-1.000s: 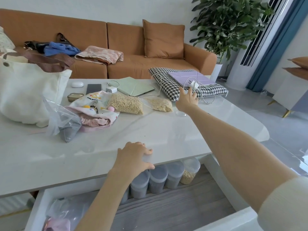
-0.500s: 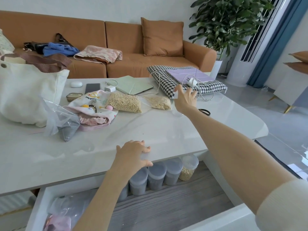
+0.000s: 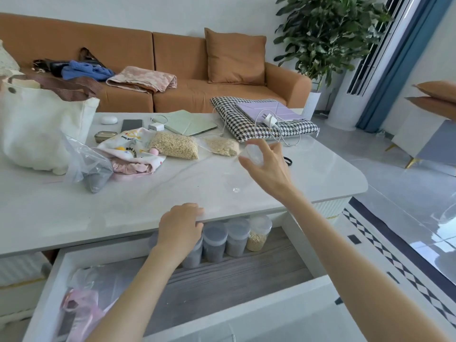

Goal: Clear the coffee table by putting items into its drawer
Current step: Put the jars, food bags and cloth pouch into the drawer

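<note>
A living room with an orange sofa [image 3: 197, 95] lies behind a white marble tabletop [image 3: 148, 193], whose front half is bare stone up to its near edge and rounded right corner. Below that edge the drawer [image 3: 222, 314] stands pulled out, with its wood-grain floor open in the middle and right.

The left hand [image 3: 181, 228] grips the front edge of the tabletop, fingers on top and thumb underneath. The right hand [image 3: 269, 169] hangs above the tabletop and pinches a clear plastic piece [image 3: 251, 153] between thumb and fingertips. The piece is see-through and its shape is hard to make out. Both forearms cross the drawer and hide part of it. The left forearm covers one of the jars [image 3: 237, 236] lined along the drawer's back under the tabletop. Crumpled plastic bags [image 3: 81, 287] in the drawer's left corner are blurred.

Just beyond the right hand lie two bags of oats [image 3: 174, 145], a black hair tie [image 3: 288, 161] and a checked cushion [image 3: 246, 124] carrying a purple tablet [image 3: 271, 110] and a white plug with cable [image 3: 270, 120]. Further left sit a green tablet case [image 3: 187, 123], a phone [image 3: 132, 125], a printed pouch [image 3: 128, 146], a plastic bag of grey stuff [image 3: 93, 169] and a big canvas bag [image 3: 37, 129] cut off by the frame. To the right the floor is open, with a patterned rug [image 3: 394, 257] beside the drawer and a plant [image 3: 328, 35] in the corner.
</note>
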Demonstrator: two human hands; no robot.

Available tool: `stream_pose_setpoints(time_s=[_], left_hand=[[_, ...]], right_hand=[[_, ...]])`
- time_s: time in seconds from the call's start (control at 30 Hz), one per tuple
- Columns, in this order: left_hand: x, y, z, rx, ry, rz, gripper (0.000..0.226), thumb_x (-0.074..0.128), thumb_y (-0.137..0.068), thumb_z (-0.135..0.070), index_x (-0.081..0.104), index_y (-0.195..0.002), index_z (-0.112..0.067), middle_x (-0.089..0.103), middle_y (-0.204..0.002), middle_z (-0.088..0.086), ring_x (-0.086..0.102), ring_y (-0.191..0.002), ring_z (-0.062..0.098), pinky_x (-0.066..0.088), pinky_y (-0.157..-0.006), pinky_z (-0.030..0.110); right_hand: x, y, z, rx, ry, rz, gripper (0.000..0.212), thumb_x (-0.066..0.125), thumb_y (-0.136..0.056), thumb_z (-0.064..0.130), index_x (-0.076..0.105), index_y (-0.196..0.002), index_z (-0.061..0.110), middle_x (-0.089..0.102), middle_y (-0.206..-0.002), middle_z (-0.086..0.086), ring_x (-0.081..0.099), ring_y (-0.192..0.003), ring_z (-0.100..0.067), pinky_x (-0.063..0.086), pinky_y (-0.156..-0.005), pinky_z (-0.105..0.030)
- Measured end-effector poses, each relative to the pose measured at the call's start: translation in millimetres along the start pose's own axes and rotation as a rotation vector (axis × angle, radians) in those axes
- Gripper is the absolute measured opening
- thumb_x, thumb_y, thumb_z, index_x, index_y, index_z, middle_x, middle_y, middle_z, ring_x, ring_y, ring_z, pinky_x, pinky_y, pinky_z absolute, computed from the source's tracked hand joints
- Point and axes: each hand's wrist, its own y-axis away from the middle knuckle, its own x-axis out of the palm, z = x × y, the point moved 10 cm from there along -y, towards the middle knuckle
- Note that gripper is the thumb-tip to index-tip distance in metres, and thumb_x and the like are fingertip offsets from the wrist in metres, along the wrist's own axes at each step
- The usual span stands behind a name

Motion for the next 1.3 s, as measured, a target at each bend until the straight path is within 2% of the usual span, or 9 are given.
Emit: stream_pose_setpoints(time_s=[0.13, 0.27, 0.37, 0.53, 0.63, 0.77, 0.93, 1.17, 1.3], left_hand=[[1, 6, -12, 0.022, -0.036, 0.009, 0.036, 0.047, -0.097, -0.024, 0.053, -0.133, -0.024, 0.046, -0.143, -0.006, 0.046, -0.126, 0.020, 0.039, -0.097, 0.032], [7, 15, -25, 0.064, -0.050, 0.012, 0.044, 0.049, -0.096, -0.022, 0.046, -0.140, -0.028, 0.026, -0.156, -0.003, 0.033, -0.137, 0.021, 0.037, -0.102, 0.034], [12, 22, -27, 0.063, -0.107, 0.020, 0.049, 0.049, -0.096, -0.022, 0.040, -0.144, -0.030, 0.022, -0.158, 0.000, 0.028, -0.139, 0.023, 0.035, -0.106, 0.039], [19, 24, -23, 0.065, -0.201, 0.052, 0.057, 0.049, -0.096, -0.027, 0.028, -0.149, -0.034, 0.027, -0.157, 0.001, 0.028, -0.141, 0.026, 0.029, -0.112, 0.042], [20, 22, -22, 0.084, -0.195, 0.081, 0.059, 0.049, -0.096, -0.027, 0.027, -0.149, -0.034, 0.025, -0.158, 0.002, 0.028, -0.141, 0.026, 0.028, -0.112, 0.042], [21, 21, -22, 0.093, -0.210, 0.102, 0.060, 0.048, -0.096, -0.028, 0.023, -0.150, -0.034, 0.021, -0.159, 0.001, 0.024, -0.143, 0.026, 0.026, -0.114, 0.040], [21, 19, -19, 0.091, -0.153, 0.112, 0.058, 0.047, -0.097, -0.028, 0.024, -0.150, -0.037, 0.020, -0.159, -0.002, 0.020, -0.145, 0.025, 0.024, -0.115, 0.039], [23, 18, -18, 0.098, -0.146, 0.104, 0.057, 0.046, -0.098, -0.024, 0.025, -0.150, -0.036, 0.021, -0.159, -0.001, 0.020, -0.145, 0.026, 0.023, -0.116, 0.041], [23, 17, -19, 0.100, -0.166, 0.088, 0.057, 0.046, -0.097, -0.024, 0.026, -0.149, -0.035, 0.023, -0.158, 0.001, 0.023, -0.144, 0.026, 0.025, -0.114, 0.042]], right_hand=[[-14, 50, -7, -0.034, 0.046, 0.064, 0.034, 0.059, -0.083, 0.048, 0.049, -0.116, 0.043, 0.039, -0.110, 0.001, 0.053, -0.088, -0.018, 0.044, -0.076, -0.032], [-4, 87, -49, 0.066, 0.304, 0.356, 0.036, 0.057, -0.080, 0.052, 0.048, -0.115, 0.044, 0.041, -0.103, 0.002, 0.056, -0.086, -0.023, 0.041, -0.076, -0.033], [9, 105, -89, 0.126, 0.483, 0.488, 0.041, 0.059, -0.081, 0.045, 0.048, -0.120, 0.037, 0.041, -0.109, -0.002, 0.058, -0.090, -0.027, 0.047, -0.076, -0.034], [33, 105, -145, 0.240, 0.518, 0.467, 0.043, 0.059, -0.085, 0.030, 0.047, -0.125, 0.017, 0.038, -0.118, -0.011, 0.053, -0.102, -0.033, 0.045, -0.076, -0.035], [49, 104, -167, 0.310, 0.460, 0.440, 0.044, 0.056, -0.088, 0.027, 0.047, -0.126, 0.009, 0.037, -0.123, -0.015, 0.049, -0.111, -0.038, 0.047, -0.084, -0.041], [61, 101, -185, 0.400, 0.372, 0.360, 0.052, 0.062, -0.084, 0.029, 0.045, -0.129, 0.007, 0.038, -0.125, -0.017, 0.047, -0.114, -0.040, 0.046, -0.092, -0.043], [67, 90, -187, 0.361, 0.290, 0.280, 0.054, 0.062, -0.088, 0.023, 0.043, -0.137, 0.007, 0.037, -0.130, -0.018, 0.041, -0.119, -0.040, 0.040, -0.095, -0.042], [64, 93, -189, 0.326, 0.316, 0.313, 0.073, 0.066, -0.085, 0.025, 0.030, -0.148, 0.012, 0.035, -0.140, -0.018, 0.037, -0.125, -0.041, 0.039, -0.100, -0.045], [61, 97, -193, 0.382, 0.346, 0.331, 0.071, 0.065, -0.083, 0.009, 0.029, -0.143, 0.004, 0.041, -0.133, -0.021, 0.050, -0.114, -0.039, 0.043, -0.080, -0.034]])
